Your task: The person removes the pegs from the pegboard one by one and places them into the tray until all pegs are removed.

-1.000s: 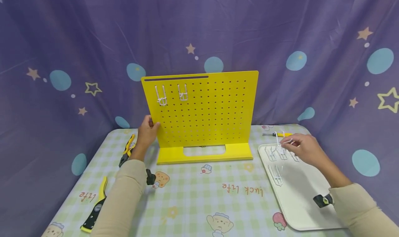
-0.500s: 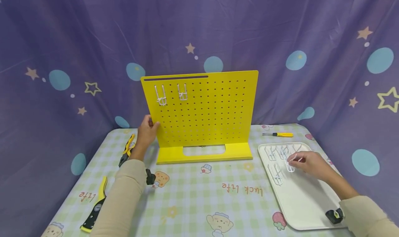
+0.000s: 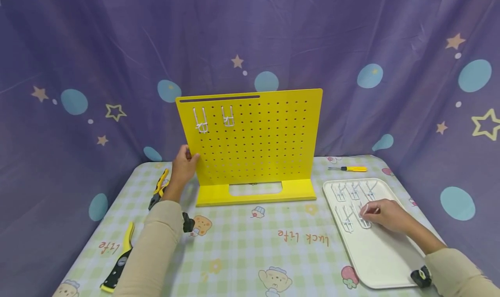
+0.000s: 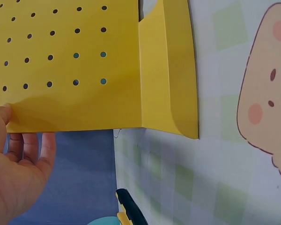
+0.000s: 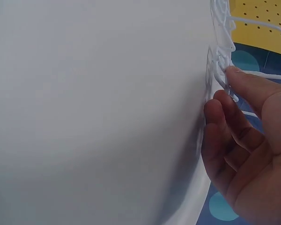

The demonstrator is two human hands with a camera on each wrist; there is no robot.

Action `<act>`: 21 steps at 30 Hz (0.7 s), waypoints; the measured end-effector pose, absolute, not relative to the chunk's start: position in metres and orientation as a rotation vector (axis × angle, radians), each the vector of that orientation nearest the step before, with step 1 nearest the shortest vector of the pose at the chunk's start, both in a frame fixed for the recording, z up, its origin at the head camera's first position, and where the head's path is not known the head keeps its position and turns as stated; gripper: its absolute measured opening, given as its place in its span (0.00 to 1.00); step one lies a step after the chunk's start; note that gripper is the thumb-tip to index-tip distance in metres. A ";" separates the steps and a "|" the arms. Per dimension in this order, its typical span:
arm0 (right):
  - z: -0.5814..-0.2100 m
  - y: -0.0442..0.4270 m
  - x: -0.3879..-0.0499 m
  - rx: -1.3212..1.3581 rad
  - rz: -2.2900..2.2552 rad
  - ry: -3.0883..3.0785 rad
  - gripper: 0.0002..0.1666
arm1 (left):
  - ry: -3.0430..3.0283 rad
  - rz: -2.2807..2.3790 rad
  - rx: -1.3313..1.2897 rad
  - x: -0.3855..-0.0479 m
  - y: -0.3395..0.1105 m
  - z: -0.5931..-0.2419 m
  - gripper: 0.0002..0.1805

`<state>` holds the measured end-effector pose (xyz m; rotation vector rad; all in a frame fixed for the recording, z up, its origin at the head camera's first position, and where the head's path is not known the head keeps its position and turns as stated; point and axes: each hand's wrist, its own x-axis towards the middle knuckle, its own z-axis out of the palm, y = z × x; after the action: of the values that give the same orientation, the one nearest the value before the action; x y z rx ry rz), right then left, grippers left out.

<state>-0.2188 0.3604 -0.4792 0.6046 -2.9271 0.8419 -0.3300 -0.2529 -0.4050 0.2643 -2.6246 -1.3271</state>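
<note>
Far behind, a purple curtain (image 3: 304, 36) is displaying blue ovals and pale orange stars. The pegboard (image 3: 254, 145) is showing solid yellow, its hooks (image 3: 202, 127) white, the right tray (image 3: 384, 258) off-white. Green-and-white checks are patterning the tablecloth (image 3: 242, 240); beige is colouring both sleeves (image 3: 156, 240).

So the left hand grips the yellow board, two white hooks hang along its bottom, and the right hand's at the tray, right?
Not quite: in the head view the two white hooks hang near the top of the yellow board. The left hand grips it, and the right hand is at the tray.
</note>
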 end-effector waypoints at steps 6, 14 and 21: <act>-0.480 0.363 -0.220 0.602 0.847 -2.952 0.06 | -2.614 -1.328 0.239 -0.329 -0.254 -0.405 0.19; -0.480 0.363 -0.221 0.575 0.884 -3.025 0.05 | -2.600 -1.351 0.207 -0.326 -0.253 -0.405 0.19; -0.475 0.365 -0.220 0.625 0.907 -3.061 0.04 | -2.614 -1.336 0.192 -0.324 -0.253 -0.404 0.20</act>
<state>-0.2202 0.3650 -0.4752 0.6254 -3.0608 0.9070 -0.3244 -0.2532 -0.4036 0.1918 -2.6143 -1.3355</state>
